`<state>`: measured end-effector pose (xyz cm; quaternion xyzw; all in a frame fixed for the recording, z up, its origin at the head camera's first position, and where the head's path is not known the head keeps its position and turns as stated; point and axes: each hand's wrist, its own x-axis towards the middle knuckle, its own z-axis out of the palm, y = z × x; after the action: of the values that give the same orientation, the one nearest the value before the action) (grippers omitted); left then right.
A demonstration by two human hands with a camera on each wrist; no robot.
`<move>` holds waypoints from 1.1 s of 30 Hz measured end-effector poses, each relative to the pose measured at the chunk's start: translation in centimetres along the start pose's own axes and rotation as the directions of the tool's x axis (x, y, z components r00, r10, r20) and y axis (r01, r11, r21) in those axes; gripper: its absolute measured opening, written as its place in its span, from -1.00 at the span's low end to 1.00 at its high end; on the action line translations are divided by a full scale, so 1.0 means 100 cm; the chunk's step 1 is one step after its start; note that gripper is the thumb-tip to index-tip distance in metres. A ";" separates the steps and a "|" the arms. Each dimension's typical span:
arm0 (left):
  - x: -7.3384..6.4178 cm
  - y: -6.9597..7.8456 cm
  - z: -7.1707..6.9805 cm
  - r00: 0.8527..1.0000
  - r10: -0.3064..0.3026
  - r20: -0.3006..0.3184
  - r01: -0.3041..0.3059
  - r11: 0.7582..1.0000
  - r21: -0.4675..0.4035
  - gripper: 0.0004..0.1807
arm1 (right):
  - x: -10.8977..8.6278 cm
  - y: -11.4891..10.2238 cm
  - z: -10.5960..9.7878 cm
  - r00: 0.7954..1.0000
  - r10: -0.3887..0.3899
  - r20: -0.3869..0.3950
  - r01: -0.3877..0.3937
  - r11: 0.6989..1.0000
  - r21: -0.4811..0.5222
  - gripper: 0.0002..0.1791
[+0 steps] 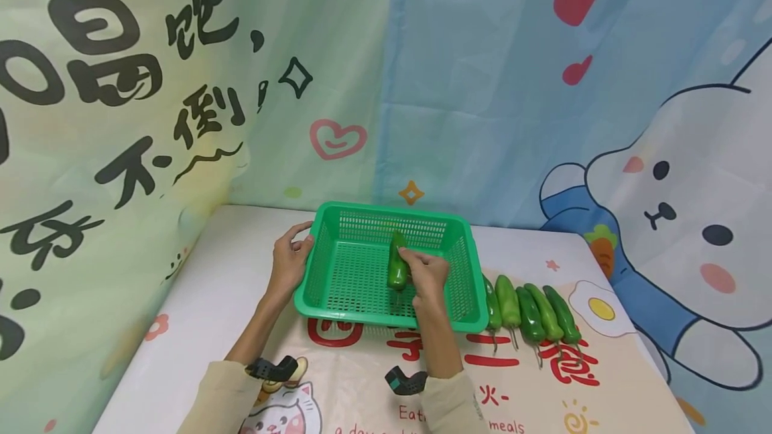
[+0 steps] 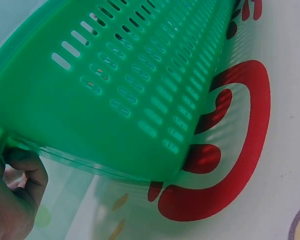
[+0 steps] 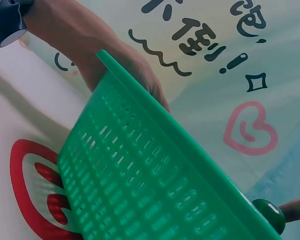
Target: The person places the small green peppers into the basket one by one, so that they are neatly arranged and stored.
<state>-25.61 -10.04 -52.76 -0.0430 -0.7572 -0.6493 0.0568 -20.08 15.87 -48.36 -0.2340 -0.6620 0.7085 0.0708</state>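
Observation:
A green plastic basket (image 1: pixel 356 273) with slotted walls stands on the table. My left hand (image 1: pixel 291 263) grips its left rim, thumb and fingers curled around the edge; the left wrist view shows this hand (image 2: pixel 15 195) at the basket's corner. Over the basket's interior, right of its middle, my right hand (image 1: pixel 429 274) pinches a long green pepper (image 1: pixel 396 260), stem end toward me. In the right wrist view the basket wall (image 3: pixel 135 165) hides most of that, leaving the pepper's glossy end (image 3: pixel 270 215) and a finger (image 3: pixel 296 208) showing past the rim.
Several green peppers (image 1: pixel 530 313) lie in a row just right of the basket, stems toward me. A printed cloth (image 1: pixel 338 380) with red characters covers the table. Behind it hangs a patterned curtain (image 1: pixel 458 119), and another stretch runs along the left.

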 end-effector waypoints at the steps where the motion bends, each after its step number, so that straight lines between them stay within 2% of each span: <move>1: 0.000 -0.001 0.000 1.000 0.000 -0.002 0.000 1.000 0.003 -0.55 | 0.000 0.001 0.002 1.000 0.001 0.001 -0.001 1.000 -0.002 -0.57; 22: 0.004 -0.001 -0.002 1.000 -0.001 0.008 0.001 1.000 -0.015 -0.54 | -0.008 0.000 0.034 0.999 0.007 0.046 -0.006 1.000 -0.013 -0.67; 33: 0.001 -0.002 0.000 1.000 0.010 0.002 -0.010 1.000 -0.005 -0.56 | -0.012 0.001 0.053 0.998 0.011 0.069 -0.010 1.000 -0.012 -0.72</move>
<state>-25.77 -10.05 -52.95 -0.0474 -0.7553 -0.6510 0.0590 -21.30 10.55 -48.13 -0.2133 -0.6670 0.7126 0.0429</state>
